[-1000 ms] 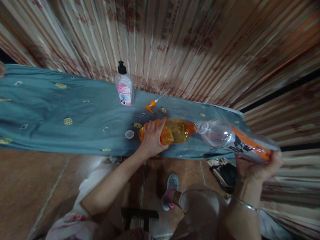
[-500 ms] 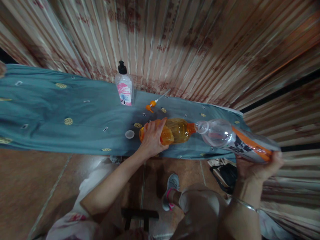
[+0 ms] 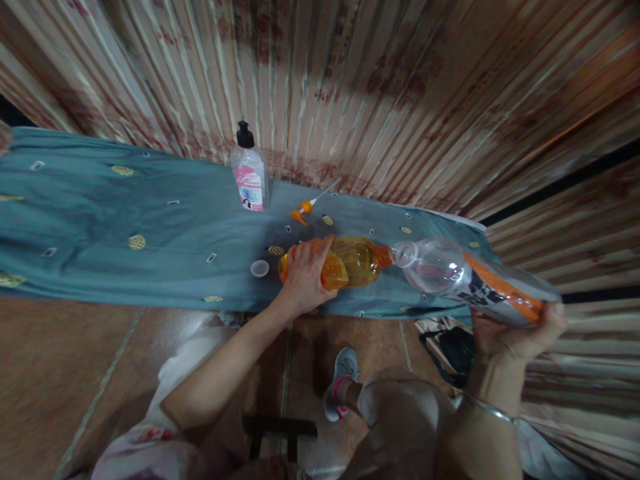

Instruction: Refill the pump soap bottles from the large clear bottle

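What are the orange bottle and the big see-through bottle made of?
The orange bottle looks like glossy see-through plastic: light shines on it and the liquid shows inside. The clear bottle seems thin clear plastic too, with a printed label. The left hand holds one, the right hand the other.

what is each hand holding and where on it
The left hand grips the orange bottle around its body near the base. The right hand holds the clear bottle by its base end, tipped mouth to mouth.
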### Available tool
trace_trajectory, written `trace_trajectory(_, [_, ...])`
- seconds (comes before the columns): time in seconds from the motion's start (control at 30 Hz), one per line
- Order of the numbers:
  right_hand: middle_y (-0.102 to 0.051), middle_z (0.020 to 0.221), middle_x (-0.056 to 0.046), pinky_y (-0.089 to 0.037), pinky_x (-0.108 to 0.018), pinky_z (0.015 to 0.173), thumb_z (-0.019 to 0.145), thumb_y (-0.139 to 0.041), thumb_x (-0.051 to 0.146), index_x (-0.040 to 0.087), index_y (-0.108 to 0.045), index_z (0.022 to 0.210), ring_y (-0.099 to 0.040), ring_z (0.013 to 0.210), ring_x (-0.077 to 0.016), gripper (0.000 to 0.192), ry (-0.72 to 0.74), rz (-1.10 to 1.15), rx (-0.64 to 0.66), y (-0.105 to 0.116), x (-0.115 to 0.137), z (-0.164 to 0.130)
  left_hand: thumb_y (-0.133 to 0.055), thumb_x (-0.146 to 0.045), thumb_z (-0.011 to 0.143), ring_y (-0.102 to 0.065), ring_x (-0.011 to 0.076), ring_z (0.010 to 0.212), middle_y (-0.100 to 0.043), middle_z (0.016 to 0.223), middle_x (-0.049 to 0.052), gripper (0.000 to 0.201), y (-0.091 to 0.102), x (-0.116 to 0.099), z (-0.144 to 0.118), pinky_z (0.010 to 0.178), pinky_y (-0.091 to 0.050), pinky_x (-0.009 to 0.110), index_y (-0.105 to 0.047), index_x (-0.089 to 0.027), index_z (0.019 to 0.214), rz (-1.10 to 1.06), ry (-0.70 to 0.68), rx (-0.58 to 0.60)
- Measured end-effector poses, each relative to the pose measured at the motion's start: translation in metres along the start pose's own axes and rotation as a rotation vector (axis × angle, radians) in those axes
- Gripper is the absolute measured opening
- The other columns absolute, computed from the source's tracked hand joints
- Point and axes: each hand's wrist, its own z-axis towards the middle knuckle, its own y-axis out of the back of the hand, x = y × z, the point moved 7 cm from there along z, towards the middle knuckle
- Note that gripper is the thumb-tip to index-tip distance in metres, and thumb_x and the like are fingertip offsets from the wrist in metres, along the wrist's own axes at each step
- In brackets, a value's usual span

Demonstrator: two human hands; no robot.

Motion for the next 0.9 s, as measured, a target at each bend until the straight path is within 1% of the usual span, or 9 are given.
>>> trace_trajectory(0.13, [-0.061,0.081,-0.002,-0.051,-0.027,0.054,0.053,-0.062,0.054,0.019,-0.057,0.076,-0.063,0.090,-0.0220,0.043,-0.041,0.009,-0.045,0.0035,-0.0026,0.0003,-0.077,-0.035,0.059,-0.047,0.0350,0.117,-0.049,0.130,0.016,0.100,0.0000,0.0002,0.0007,0.103,-0.032,0.050,-0.028,-0.017,0.143,-0.001,0.013,0.016])
trace_trajectory(0.27, [-0.062,0.083,-0.002,-0.051,-0.027,0.054,0.054,-0.062,0.054,0.019,-0.056,0.075,-0.063,0.090,-0.0217,0.041,-0.031,0.016,-0.033,0.0012,-0.0012,-0.0002,-0.077,-0.034,0.059,-0.046,0.0345,0.119,-0.048,0.131,0.015,0.099,0.0000,0.0006,0.0003,0.103,-0.031,0.050,-0.026,-0.018,0.143,-0.024,0.007,0.012])
trace_trajectory(0.4, [-0.062,0.084,-0.002,-0.053,-0.031,0.058,0.055,-0.061,0.053,0.019,-0.057,0.076,-0.063,0.090,-0.0223,0.041,-0.021,0.015,-0.031,-0.0007,0.0002,-0.0015,-0.076,-0.034,0.060,-0.046,0.0339,0.119,-0.048,0.132,0.014,0.098,-0.0003,0.0006,0.0001,0.104,-0.030,0.050,-0.026,-0.019,0.143,-0.032,0.005,0.009])
trace_trajectory(0.53, [-0.061,0.084,0.000,-0.054,-0.036,0.061,0.056,-0.060,0.054,0.020,-0.058,0.080,-0.062,0.090,-0.0230,0.041,-0.014,0.008,-0.020,-0.0013,0.0004,-0.0020,-0.075,-0.034,0.060,-0.046,0.0340,0.118,-0.049,0.131,0.015,0.096,0.0003,0.0000,0.0003,0.104,-0.031,0.049,-0.028,-0.018,0.143,-0.011,0.009,0.008])
trace_trajectory(0.63, [-0.061,0.086,-0.001,-0.055,-0.037,0.062,0.055,-0.061,0.054,0.020,-0.058,0.081,-0.062,0.091,-0.0242,0.044,-0.023,0.018,-0.028,0.0001,-0.0010,-0.0010,-0.075,-0.035,0.061,-0.047,0.0342,0.118,-0.049,0.132,0.015,0.097,0.0005,-0.0003,0.0002,0.104,-0.030,0.049,-0.027,-0.018,0.143,-0.009,0.004,0.007])
trace_trajectory(0.73, [-0.061,0.086,-0.002,-0.055,-0.036,0.061,0.054,-0.062,0.054,0.019,-0.058,0.082,-0.062,0.091,-0.0245,0.045,-0.011,0.018,-0.019,-0.0004,-0.0006,-0.0003,-0.075,-0.035,0.060,-0.046,0.0340,0.119,-0.049,0.132,0.015,0.098,0.0002,0.0002,-0.0001,0.104,-0.030,0.049,-0.026,-0.019,0.143,-0.020,0.000,0.005])
trace_trajectory(0.9, [-0.062,0.084,-0.001,-0.053,-0.032,0.057,0.057,-0.059,0.054,0.020,-0.059,0.080,-0.062,0.089,-0.0228,0.041,0.000,0.008,-0.013,-0.0017,0.0009,-0.0018,-0.075,-0.035,0.061,-0.046,0.0338,0.118,-0.048,0.131,0.014,0.097,-0.0005,0.0007,0.0000,0.104,-0.030,0.050,-0.026,-0.020,0.144,-0.024,0.007,0.011])
